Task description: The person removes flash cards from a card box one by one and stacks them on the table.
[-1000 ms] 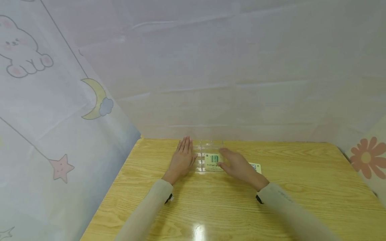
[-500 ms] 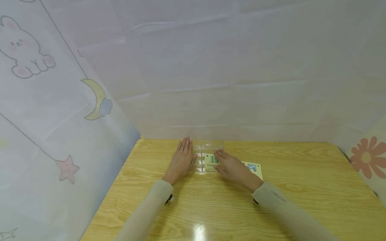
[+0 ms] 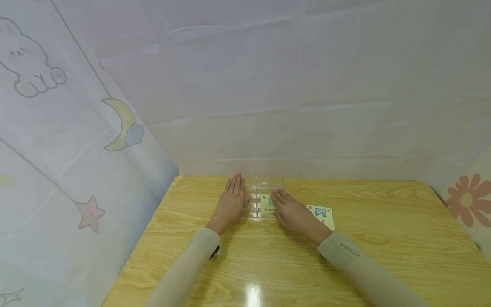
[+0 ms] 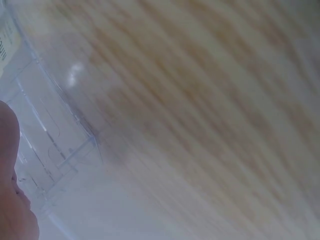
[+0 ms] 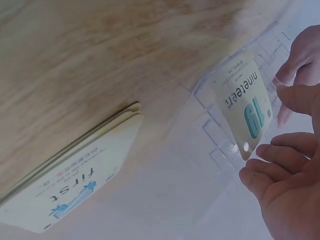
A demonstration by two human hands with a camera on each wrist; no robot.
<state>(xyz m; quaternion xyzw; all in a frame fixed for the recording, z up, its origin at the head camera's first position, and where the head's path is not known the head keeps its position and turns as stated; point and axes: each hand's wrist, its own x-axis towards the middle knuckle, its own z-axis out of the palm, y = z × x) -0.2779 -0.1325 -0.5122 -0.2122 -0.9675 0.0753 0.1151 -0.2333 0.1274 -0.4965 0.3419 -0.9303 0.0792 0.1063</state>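
Observation:
My left hand (image 3: 231, 204) lies flat, fingers straight, over the left part of a clear plastic box (image 3: 256, 187) with compartments. In the box's right part sits a pale yellow card printed "19 nineteen" (image 3: 267, 204). My right hand (image 3: 294, 215) is over that card's right side, covering part of its number and word. In the right wrist view its thumb and loosely bent fingertips (image 5: 252, 180) are right at the edge of the nineteen card (image 5: 242, 100), not closed round it. The left wrist view catches only a piece of my left hand (image 4: 12, 185) beside the box (image 4: 55, 125).
A small stack of cards, topped by one reading "first" (image 3: 322, 216), lies on the wooden table (image 3: 383, 238) right of the box, beside my right wrist. Behind the table's back edge hangs a pale wall sheet (image 3: 307, 128); another with cartoon prints (image 3: 92, 213) is at the left.
My right hand has shifted left, further over the nineteen card, hiding more of it. More of the "first" card shows beside my wrist. My left hand has stayed in place.

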